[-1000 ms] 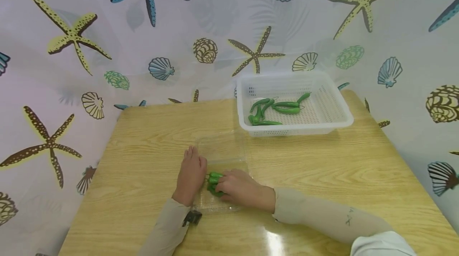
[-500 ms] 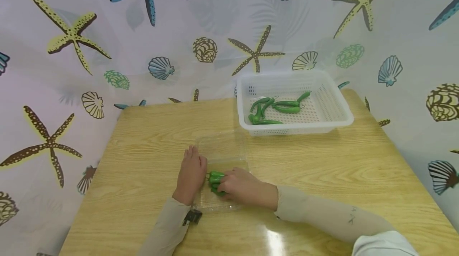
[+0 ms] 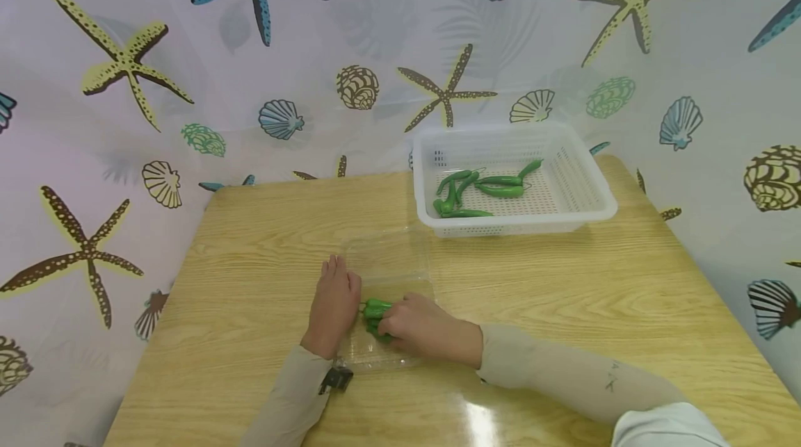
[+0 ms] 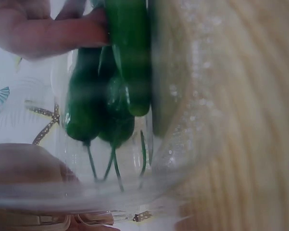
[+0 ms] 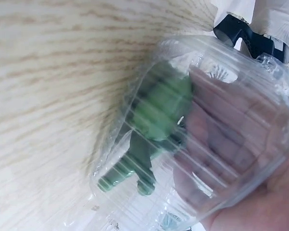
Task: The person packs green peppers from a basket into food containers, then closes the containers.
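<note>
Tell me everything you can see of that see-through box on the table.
The clear container looks like thin plastic with ribbed walls. It stands open on the wood-grain table, with a see-through lid folded back on the far side. Green peppers lie inside it. The right hand reaches in and grips them; the left hand is at its left edge, contact hard to tell.

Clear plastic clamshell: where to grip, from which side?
Probably grip the clear plastic clamshell by its upright side walls, one hand from each side: the lid lies folded back beyond the far edge and would likely flop if lifted by.
</note>
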Available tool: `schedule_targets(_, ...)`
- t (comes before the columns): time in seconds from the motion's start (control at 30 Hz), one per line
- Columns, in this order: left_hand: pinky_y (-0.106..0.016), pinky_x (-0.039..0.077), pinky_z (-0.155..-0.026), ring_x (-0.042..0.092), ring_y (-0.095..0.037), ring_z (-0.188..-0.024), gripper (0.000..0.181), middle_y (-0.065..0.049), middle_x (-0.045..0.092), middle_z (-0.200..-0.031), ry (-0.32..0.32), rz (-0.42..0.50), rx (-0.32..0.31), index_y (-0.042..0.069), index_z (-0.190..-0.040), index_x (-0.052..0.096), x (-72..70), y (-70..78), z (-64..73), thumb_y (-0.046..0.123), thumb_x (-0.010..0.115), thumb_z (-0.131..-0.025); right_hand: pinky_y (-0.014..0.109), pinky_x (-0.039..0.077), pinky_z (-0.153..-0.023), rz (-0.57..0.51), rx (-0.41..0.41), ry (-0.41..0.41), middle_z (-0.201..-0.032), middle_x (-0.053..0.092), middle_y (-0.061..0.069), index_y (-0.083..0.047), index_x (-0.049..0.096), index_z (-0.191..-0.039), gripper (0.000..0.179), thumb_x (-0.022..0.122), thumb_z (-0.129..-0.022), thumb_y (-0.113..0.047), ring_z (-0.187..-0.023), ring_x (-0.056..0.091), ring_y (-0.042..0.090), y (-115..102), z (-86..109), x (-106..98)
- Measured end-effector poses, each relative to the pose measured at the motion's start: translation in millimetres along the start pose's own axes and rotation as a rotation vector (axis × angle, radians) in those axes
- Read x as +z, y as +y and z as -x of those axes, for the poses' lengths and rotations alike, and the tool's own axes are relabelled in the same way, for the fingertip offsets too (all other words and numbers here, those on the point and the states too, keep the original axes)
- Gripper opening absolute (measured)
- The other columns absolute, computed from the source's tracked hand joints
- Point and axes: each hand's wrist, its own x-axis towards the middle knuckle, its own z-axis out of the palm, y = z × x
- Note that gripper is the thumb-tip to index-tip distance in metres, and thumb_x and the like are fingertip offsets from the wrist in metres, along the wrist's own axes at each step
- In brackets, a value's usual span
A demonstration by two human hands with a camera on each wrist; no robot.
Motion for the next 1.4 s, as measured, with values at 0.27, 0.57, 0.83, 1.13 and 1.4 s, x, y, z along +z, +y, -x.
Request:
schedule_targets(0.27, -0.044, 0.017, -0.11, 0.016, -0.036, -0.137, 0.055, -0.025, 0.023, -0.146, 0.011, -0.012, 0.006, -0.011, -0.14, 0.029, 2.0, -1.7, -0.5, 0.027, 0.027, -0.099, 0.022, 0.031, -0.053, 0.059, 0.016, -0.004, -0.084, 0.066, -0.016, -0.027, 0.073, -0.084, 0.008, 0.074, -0.076, -0.027, -0.072, 0.058, 0.006, 0.4, -1.7, 2.0)
schedule_targets(0.57, -0.044, 0.018, -0.109, 0.019, -0.038, -0.136, 0.054, -0.026, 0.025, -0.145, 0.016, -0.028, 0.018, -0.012, -0.138, 0.03, 0.5, -0.5, -1.0, 0.025, 0.026, -0.099, 0.022, 0.034, -0.053, 0.086, 0.014, 0.001, -0.084, 0.066, -0.015, -0.027, 0.074, -0.087, 0.009, 0.072, -0.078, -0.026, -0.074, 0.058, 0.007, -0.1, -0.5, -0.2)
schedule_targets(0.83, -0.045, 0.019, -0.109, 0.018, -0.038, -0.136, 0.054, -0.026, 0.025, -0.146, 0.015, -0.032, 0.017, -0.011, -0.139, 0.03, 0.3, -0.3, -0.4, 0.025, 0.026, -0.099, 0.022, 0.036, -0.054, 0.06, 0.024, 0.032, -0.085, 0.066, -0.014, -0.025, 0.073, -0.085, 0.008, 0.071, -0.078, -0.021, -0.073, 0.059, 0.007, 1.0, -0.2, 2.0)
schedule_targets(1.13, -0.046, 0.019, -0.108, 0.017, -0.038, -0.136, 0.054, -0.026, 0.025, -0.146, 0.008, -0.014, 0.01, -0.012, -0.139, 0.03, -0.6, 0.9, 0.2, 0.026, 0.026, -0.099, 0.021, 0.03, -0.051, 0.063, 0.051, 0.044, -0.081, 0.064, -0.012, -0.024, 0.072, -0.082, 0.006, 0.07, -0.078, -0.02, -0.067, 0.054, 0.007, 2.4, 0.2, 2.2)
schedule_targets(1.4, -0.046, 0.019, -0.108, 0.018, -0.038, -0.136, 0.055, -0.026, 0.023, -0.146, 0.009, -0.028, 0.011, -0.011, -0.139, 0.029, 0.5, -0.2, 0.2, 0.026, 0.026, -0.099, 0.021, 0.038, -0.057, 0.061, 0.042, 0.059, -0.084, 0.065, -0.013, -0.026, 0.073, -0.084, 0.007, 0.071, -0.078, -0.022, -0.074, 0.059, 0.007, 3.8, 1.8, 3.1)
